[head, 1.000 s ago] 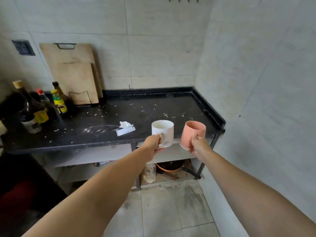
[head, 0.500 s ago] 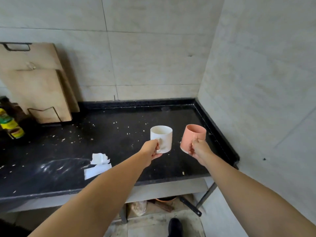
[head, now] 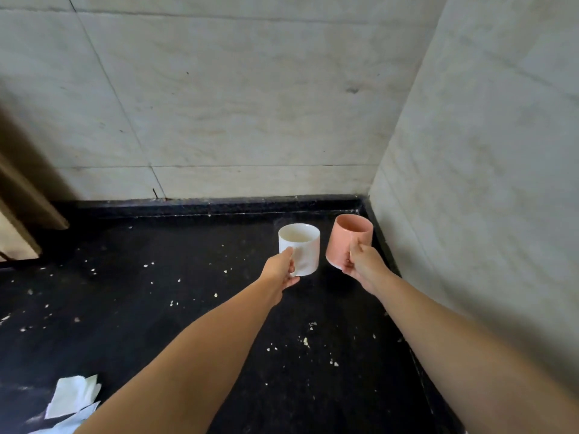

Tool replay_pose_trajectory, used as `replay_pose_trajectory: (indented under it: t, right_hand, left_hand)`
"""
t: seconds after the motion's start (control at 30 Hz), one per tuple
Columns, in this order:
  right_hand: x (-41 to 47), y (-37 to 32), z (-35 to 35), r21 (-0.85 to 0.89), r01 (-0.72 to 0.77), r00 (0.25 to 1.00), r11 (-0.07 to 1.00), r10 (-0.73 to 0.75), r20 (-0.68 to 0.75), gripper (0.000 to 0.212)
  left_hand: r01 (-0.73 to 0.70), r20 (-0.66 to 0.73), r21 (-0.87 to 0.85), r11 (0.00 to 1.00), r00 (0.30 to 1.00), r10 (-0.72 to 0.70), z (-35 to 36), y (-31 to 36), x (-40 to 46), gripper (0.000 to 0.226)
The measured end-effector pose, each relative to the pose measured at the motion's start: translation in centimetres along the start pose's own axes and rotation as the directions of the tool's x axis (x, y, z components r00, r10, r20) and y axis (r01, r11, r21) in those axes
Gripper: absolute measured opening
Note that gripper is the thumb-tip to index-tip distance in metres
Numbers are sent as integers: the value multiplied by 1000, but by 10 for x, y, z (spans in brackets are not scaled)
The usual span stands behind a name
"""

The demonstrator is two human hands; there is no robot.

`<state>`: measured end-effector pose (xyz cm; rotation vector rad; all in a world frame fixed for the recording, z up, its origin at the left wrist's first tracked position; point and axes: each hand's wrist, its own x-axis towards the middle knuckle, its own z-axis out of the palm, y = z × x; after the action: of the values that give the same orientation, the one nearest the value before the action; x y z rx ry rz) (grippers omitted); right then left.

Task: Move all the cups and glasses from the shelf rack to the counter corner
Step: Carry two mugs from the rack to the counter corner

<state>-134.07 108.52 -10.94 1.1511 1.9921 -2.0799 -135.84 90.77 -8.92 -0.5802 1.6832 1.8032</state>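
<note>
cups are the two things in hand, seen from the head camera looking down over a black counter (head: 156, 308) toward its back right corner. white cup (head: 303, 250) is gripped by the left hand (head: 280, 270), whose fingers are closed around the handle side nearest the person; the cup stands upright with its open mouth up, showing a pale, slightly stained inside. whether its base touches the counter or hangs just above it cannot be told. pink cup (head: 346, 238) is gripped by the right hand (head: 363, 266), thumb on the near side and fingers curled under and around the lower part; it is tilted, its mouth leaning away toward the corner, and it appears lifted off the counter. relative to the corner, the pink cup is near it, just beside the raised black edge along the right wall, and the white cup is just to the left of the pink one, the two close but apart. small pale crumbs (head: 305, 341) lie scattered over the counter nearer the person. crumpled white paper (head: 73, 396) lies well away from the corner, at the near left. wooden boards (head: 18, 195) lean against the back wall, far left of the corner.
</note>
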Motion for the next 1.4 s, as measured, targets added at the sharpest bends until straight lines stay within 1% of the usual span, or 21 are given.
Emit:
replay_pose_trajectory:
  t: [0.17,0.2,0.3,0.4,0.5,0.63,0.67,0.87,0.93,1.0,1.13,1.27,1.33,1.4]
  right_hand:
    - [58,-16,4,-40,34,999,999,-35,-23,38]
    - [65,-17,5,-64,43,998,997,-45,-36,39]
    - [84,-17,7,-103,76,995,992,-83,-63,40]
    - [99,-17,9,-102,106,991,989,-114,-73,40]
    - [112,-17,10,-90,108,990,990,-115,-83,42]
    - [124,-15,10,-49,106,992,993,-109,-68,41]
    - [125,-15,11,-39,103,992,994,-106,-69,41]
    - [130,-11,20,50,118,989,992,-113,-93,33]
    - [131,-8,23,72,119,988,990,-111,-103,36]
    - [133,-2,26,67,112,988,991,-104,-117,38]
    - [133,1,25,31,104,987,994,-100,-123,34]
    - [127,-8,22,-31,45,994,999,-48,-96,40]
    - [123,-13,19,-58,3,995,998,-9,-102,43]
    - [118,-18,15,-115,-34,987,993,15,-162,39]
  left_hand:
    - [-4,-9,-1,1000,1000,4,27,20,59,24]
    - [-9,-6,-7,1000,1000,9,31,22,67,26]
    - [-36,2,-2,999,999,36,42,24,87,42]
    - [-64,6,13,998,998,64,52,27,104,45]
    - [-84,-9,9,996,996,84,60,28,115,42]
    - [-88,-29,7,996,996,88,69,26,127,23]
    - [-89,-34,9,996,995,89,71,26,131,22]
    - [-93,-44,18,995,995,94,75,24,150,23]
    - [-94,-41,36,995,995,95,74,21,153,25]
    - [-98,-36,50,994,994,100,74,20,155,27]
    - [-102,-43,92,991,993,106,73,17,158,33]
    - [-102,-20,128,987,994,105,69,19,156,25]
    - [-87,-35,127,988,995,92,65,21,152,23]
    - [-81,-89,155,985,991,96,58,26,147,22]
